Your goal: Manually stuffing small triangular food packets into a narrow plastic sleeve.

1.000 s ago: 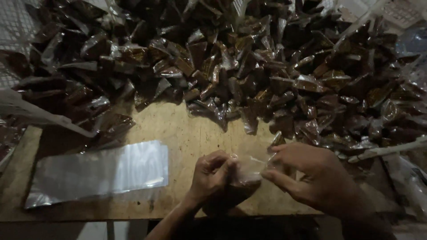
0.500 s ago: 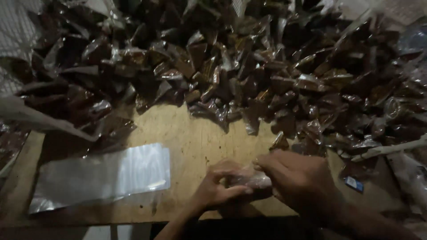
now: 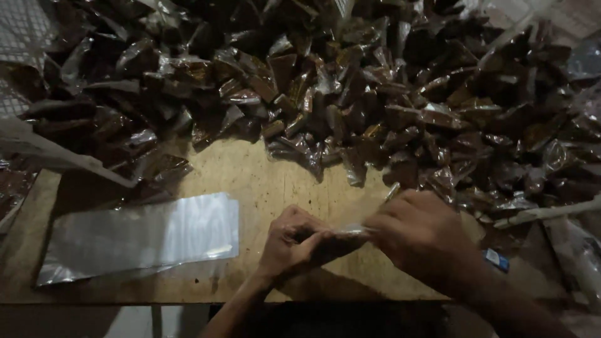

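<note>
My left hand (image 3: 294, 244) and my right hand (image 3: 422, 235) meet low in the head view, over a wooden board (image 3: 263, 188). Between them they pinch a small clear plastic packet (image 3: 350, 231), twisted thin where the fingers close on it. What is inside the packet is hidden by the fingers. A flat stack of empty clear plastic bags (image 3: 144, 238) lies on the board to the left of my left hand. A large heap of brown filled packets (image 3: 350, 94) fills the far side of the board.
A white mesh crate (image 3: 19, 37) stands at the far left behind the heap. A pale stick (image 3: 544, 213) lies at the right edge. A small blue object (image 3: 498, 260) sits by my right wrist. The board's near edge runs just below my hands.
My hands have come closer together on the packet and shifted slightly right. The packet, loose and open a second ago, is now drawn thin between the fingers.
</note>
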